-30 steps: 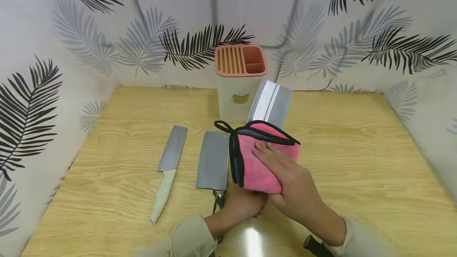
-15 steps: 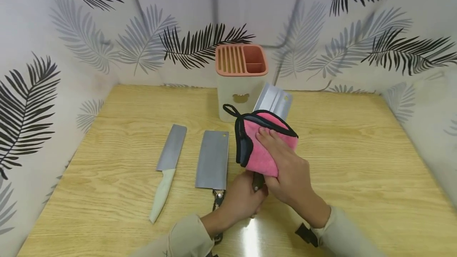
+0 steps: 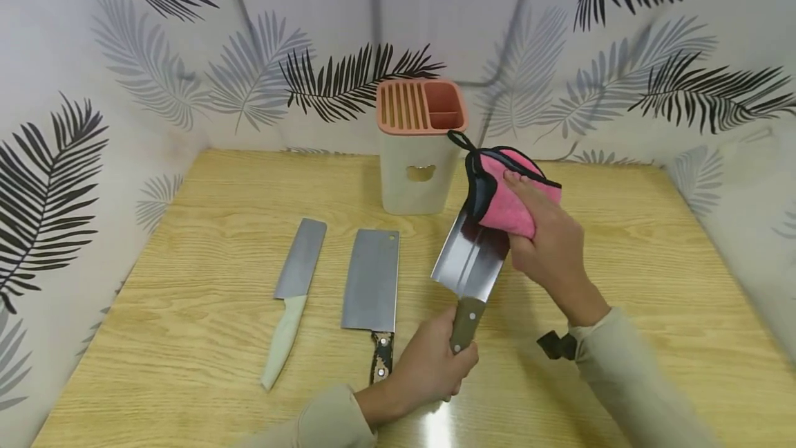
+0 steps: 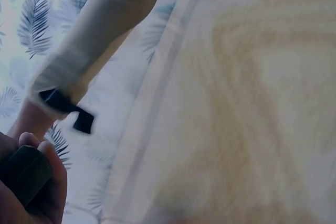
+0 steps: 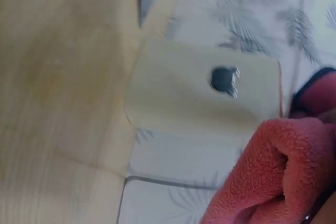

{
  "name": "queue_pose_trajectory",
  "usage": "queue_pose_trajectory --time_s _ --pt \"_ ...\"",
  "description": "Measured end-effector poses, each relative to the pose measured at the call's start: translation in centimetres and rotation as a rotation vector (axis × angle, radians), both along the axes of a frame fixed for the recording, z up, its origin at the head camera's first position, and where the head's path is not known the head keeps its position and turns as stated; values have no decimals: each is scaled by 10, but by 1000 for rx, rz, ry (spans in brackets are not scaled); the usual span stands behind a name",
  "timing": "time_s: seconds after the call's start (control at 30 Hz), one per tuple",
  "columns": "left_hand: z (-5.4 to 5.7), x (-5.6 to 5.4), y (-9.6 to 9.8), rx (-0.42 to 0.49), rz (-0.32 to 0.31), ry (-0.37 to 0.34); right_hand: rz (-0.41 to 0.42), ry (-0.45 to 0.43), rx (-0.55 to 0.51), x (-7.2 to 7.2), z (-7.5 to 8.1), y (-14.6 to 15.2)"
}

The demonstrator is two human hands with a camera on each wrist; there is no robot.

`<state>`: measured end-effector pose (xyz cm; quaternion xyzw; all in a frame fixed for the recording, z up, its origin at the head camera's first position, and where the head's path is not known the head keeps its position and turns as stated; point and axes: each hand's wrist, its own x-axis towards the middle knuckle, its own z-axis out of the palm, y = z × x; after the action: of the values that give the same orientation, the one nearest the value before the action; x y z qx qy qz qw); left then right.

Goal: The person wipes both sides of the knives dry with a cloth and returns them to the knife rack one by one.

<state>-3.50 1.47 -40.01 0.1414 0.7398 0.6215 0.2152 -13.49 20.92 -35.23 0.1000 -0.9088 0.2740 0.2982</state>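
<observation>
My left hand [image 3: 429, 365] grips the brown riveted handle of a cleaver [image 3: 469, 258], its blade pointing up and away to the right above the table. Fingers wrapped round the dark handle end [image 4: 26, 174] show in the left wrist view. My right hand [image 3: 550, 251] holds a folded pink cloth [image 3: 516, 209] with black edging over the far end of the blade, fingers laid along the cloth and thumb below. That far end is hidden by the cloth. In the right wrist view the pink cloth [image 5: 268, 166] looks bunched at lower right.
Left of the hands, a second cleaver [image 3: 371, 282] with a worn black handle and a knife [image 3: 300, 261] with a pale handle lie on the wooden table [image 3: 622, 240]. Behind them stands a cream knife holder [image 3: 413, 189] with a slotted pink top, near the leaf-patterned curtain [image 3: 528, 54].
The right hand and cloth have slid up and right along the blade toward its far end, uncovering the part near the handle. The left hand keeps its grip on the cleaver.
</observation>
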Motion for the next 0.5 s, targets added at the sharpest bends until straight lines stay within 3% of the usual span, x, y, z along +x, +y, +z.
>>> queue_pose_trajectory --time_s 0.07,0.17,0.23,0.3,0.4,0.5 --pt "-1 3 2 16 0 -22 -22 -49 -138 -8 9 10" --pt "-1 6 3 41 -10 -41 -68 -83 -429 -14 25 23" --pt "0 7 3 54 -24 -37 -98 -60 -634 -12 37 29" --pt "1 7 3 67 -32 -24 -100 10 -774 -6 47 32" --pt "3 5 3 81 -29 -6 -59 141 -798 12 60 27" --pt "5 2 2 89 -19 12 9 261 -656 35 62 10"
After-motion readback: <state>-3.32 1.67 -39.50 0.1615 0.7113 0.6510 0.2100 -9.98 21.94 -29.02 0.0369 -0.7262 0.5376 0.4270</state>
